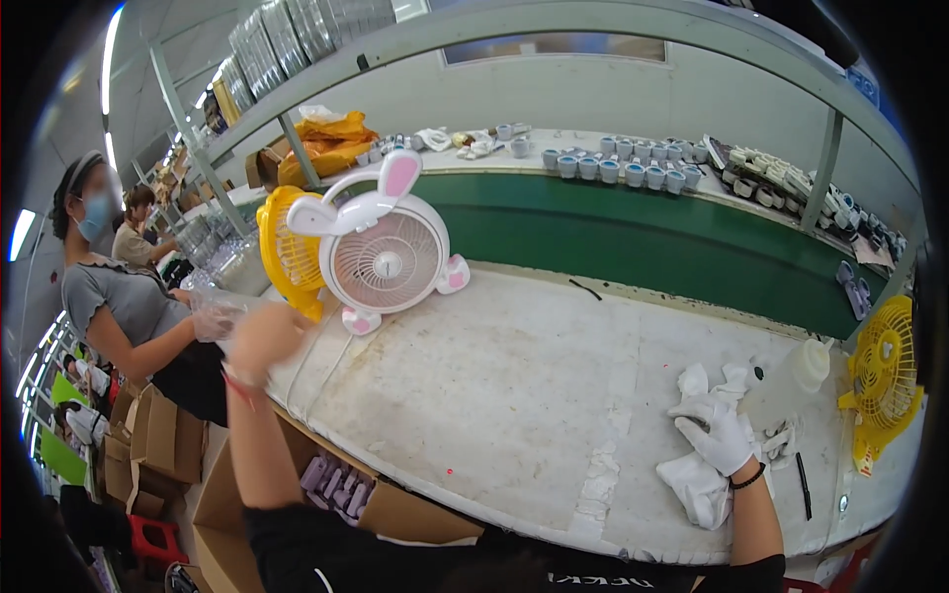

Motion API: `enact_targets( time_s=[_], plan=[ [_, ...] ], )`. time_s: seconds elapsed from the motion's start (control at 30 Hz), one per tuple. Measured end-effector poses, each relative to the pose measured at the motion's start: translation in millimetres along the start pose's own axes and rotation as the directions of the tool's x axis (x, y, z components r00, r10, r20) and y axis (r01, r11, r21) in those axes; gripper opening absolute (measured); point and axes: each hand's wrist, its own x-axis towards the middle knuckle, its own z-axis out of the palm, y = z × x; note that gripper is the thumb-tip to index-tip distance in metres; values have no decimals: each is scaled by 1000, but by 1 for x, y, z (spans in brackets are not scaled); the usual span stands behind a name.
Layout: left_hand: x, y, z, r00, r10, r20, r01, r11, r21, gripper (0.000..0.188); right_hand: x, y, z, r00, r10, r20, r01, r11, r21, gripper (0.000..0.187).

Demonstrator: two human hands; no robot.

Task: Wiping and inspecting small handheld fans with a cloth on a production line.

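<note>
My bare left hand (269, 342) is raised over the table's left edge, just below the yellow fan (293, 247). Motion smears its fingers, so what they do is unclear. In front of the yellow fan stands a white fan (386, 259) with bunny ears and pink-and-white feet, partly covering it. My right hand (714, 435), in a white glove, rests at the table's right side with its fingers curled onto a crumpled white cloth (698, 492). A squeeze bottle (791, 381) of translucent plastic is just beyond that hand.
A second yellow fan (883, 366) stands at the table's right end, with a black pen (804, 486) nearby. Behind the white table (494, 395) runs a green conveyor belt (593, 247). Grey-white cups (633, 170) line the far shelf. A co-worker (133, 306) holding clear plastic stands left, near cardboard boxes (168, 435).
</note>
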Motion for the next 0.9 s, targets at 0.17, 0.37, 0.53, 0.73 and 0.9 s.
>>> enact_targets(
  time_s=[0.17,0.37,0.53,0.73,0.9],
  plan=[
    [-56,127,35,333,925,182,-709,373,-598,29,-3,5,-3,999,8,34,-10,999,38,14],
    [-24,226,125,489,837,-243,-501,42,-864,27,2,-5,0,999,-18,32,16,999,49,15],
    [-20,239,169,671,606,-427,-629,161,-761,20,2,-5,-5,999,-19,49,16,999,50,15],
    [-13,241,173,696,576,-429,-624,188,-759,17,1,-1,-4,999,-3,40,0,997,74,15],
    [-16,243,167,679,646,-347,-614,242,-751,18,2,-1,-5,999,-13,47,11,1000,29,15]
  ],
)
